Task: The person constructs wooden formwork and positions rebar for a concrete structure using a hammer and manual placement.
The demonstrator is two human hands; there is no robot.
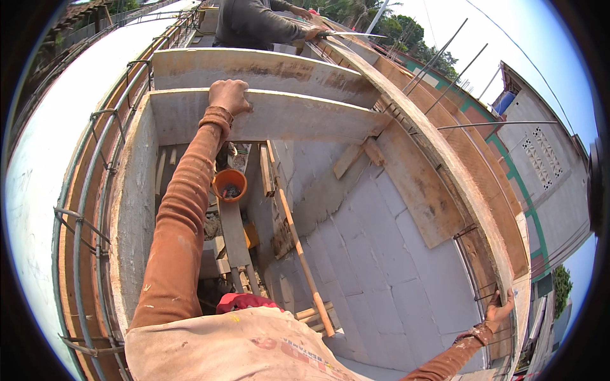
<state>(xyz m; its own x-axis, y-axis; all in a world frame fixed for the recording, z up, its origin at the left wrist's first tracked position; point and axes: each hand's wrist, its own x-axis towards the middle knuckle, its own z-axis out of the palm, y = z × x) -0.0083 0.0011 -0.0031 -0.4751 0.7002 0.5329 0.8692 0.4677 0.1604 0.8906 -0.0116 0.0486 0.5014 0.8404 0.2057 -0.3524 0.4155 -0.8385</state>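
Observation:
My left hand (229,97) is closed over the top edge of a grey-stained formwork board (305,117) that spans the opening. At the lower right, my right hand (498,313) grips the near end of a long, narrow wooden board (438,146), which runs away along the right side of the formwork. Its far end lies close to a co-worker's hand (314,33). Another cross board (267,73) stands parallel, just beyond the one under my left hand. The undersides of both my grips are partly hidden.
An orange bucket (230,185) with dark contents sits below on a plank (235,235). A slanting wooden pole (298,247) leans beside the block wall (381,254). Rebar (79,254) lines the left side; more bars (438,60) stick out at right. A co-worker (251,25) is at the far end.

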